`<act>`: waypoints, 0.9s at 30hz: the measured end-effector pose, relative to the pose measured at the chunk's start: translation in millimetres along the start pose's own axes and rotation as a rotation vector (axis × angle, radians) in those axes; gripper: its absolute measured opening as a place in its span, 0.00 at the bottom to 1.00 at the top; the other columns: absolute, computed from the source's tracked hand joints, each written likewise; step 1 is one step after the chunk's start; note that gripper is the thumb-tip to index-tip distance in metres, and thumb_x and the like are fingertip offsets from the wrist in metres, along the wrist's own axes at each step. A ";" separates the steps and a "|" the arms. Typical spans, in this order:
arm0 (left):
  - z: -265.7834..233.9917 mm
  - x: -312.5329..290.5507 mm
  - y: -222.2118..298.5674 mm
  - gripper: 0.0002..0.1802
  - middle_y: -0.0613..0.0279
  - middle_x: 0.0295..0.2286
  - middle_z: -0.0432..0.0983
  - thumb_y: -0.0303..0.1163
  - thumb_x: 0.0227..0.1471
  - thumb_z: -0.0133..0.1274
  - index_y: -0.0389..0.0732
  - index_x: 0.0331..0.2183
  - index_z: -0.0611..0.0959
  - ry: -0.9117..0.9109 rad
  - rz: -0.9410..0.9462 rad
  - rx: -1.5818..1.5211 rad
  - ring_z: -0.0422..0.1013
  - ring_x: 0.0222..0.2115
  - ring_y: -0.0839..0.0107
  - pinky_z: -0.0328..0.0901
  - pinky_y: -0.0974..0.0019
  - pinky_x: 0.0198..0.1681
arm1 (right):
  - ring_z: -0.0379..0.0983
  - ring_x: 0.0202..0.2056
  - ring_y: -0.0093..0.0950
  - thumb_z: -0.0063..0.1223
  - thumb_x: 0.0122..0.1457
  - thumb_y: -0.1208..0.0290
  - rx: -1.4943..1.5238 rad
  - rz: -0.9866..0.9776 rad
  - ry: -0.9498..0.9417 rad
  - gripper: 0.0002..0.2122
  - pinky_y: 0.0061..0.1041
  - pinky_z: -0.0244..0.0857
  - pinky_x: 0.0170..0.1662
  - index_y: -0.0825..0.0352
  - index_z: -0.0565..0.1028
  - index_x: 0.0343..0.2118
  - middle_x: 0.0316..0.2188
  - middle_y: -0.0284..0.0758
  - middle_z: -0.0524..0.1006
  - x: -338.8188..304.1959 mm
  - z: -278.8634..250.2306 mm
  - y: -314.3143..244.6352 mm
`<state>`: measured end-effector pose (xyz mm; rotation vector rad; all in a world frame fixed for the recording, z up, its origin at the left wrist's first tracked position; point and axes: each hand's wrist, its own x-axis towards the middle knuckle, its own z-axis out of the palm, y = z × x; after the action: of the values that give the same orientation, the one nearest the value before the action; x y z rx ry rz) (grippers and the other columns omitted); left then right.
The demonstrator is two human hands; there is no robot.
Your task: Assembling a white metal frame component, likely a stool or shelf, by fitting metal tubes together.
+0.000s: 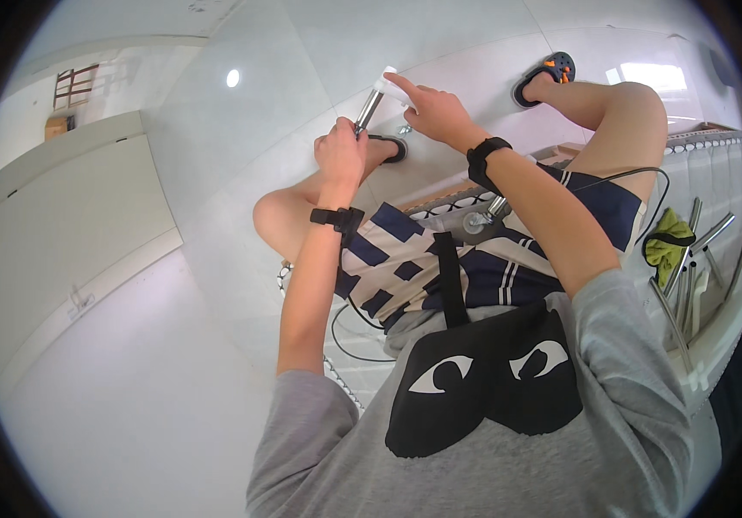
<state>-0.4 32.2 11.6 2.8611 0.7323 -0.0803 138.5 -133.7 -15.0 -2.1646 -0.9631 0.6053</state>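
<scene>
My left hand is closed round the lower end of a short chrome tube, which tilts up and to the right. A white plastic fitting sits at the tube's upper end. My right hand grips this fitting, its index finger laid along the top; its other fingers are partly hidden. In my lap lies another chrome piece with a round, whitish end. Black straps with small devices are on both wrists.
On the right, several chrome tubes lie by a green and black cloth. A small shiny item is on the tiled floor near my left slipper. A black cable loops beside my right thigh. A pale cabinet stands left.
</scene>
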 end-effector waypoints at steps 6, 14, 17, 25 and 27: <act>-1.6 5.5 14.0 0.11 0.50 0.27 0.81 0.35 0.50 0.57 0.37 0.32 0.81 -0.051 -0.128 -0.062 0.78 0.31 0.51 0.69 0.52 0.37 | 0.77 0.36 0.40 0.48 0.55 0.72 -0.016 0.026 -0.024 0.34 0.39 0.71 0.39 0.44 0.55 0.66 0.35 0.40 0.78 -2.8 -3.3 3.4; -17.7 39.4 -41.6 0.10 0.60 0.30 0.82 0.29 0.54 0.58 0.32 0.35 0.85 -0.681 -0.219 -0.886 0.76 0.30 0.72 0.70 0.71 0.37 | 0.77 0.35 0.40 0.48 0.54 0.72 -0.013 -0.024 -0.010 0.34 0.39 0.71 0.38 0.45 0.56 0.65 0.34 0.40 0.78 -2.7 -3.4 0.9; -20.2 45.3 -47.3 0.11 0.59 0.33 0.82 0.30 0.56 0.57 0.30 0.37 0.83 -0.910 -0.299 -1.151 0.77 0.35 0.71 0.71 0.72 0.42 | 0.77 0.35 0.41 0.49 0.54 0.72 -0.015 -0.026 -0.005 0.34 0.39 0.71 0.38 0.45 0.56 0.65 0.33 0.40 0.78 -3.5 -3.1 1.3; -19.2 39.0 -53.9 0.13 0.59 0.35 0.81 0.32 0.59 0.54 0.30 0.40 0.82 -1.008 -0.378 -1.263 0.77 0.38 0.70 0.71 0.69 0.46 | 0.77 0.35 0.42 0.49 0.54 0.72 -0.018 -0.020 -0.037 0.34 0.40 0.71 0.39 0.45 0.56 0.66 0.34 0.40 0.78 -3.8 -2.6 -4.4; -12.5 36.4 -56.9 0.13 0.58 0.34 0.81 0.34 0.59 0.54 0.33 0.40 0.82 -0.787 -0.215 -1.090 0.77 0.37 0.68 0.71 0.66 0.42 | 0.77 0.32 0.40 0.49 0.53 0.72 -0.015 -0.029 0.031 0.34 0.39 0.72 0.35 0.44 0.56 0.65 0.32 0.39 0.78 0.5 -2.4 -4.2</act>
<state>4.3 100.7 10.7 1.5191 0.6084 -0.5845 138.4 -132.2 -10.4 -2.1631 -0.9835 0.5515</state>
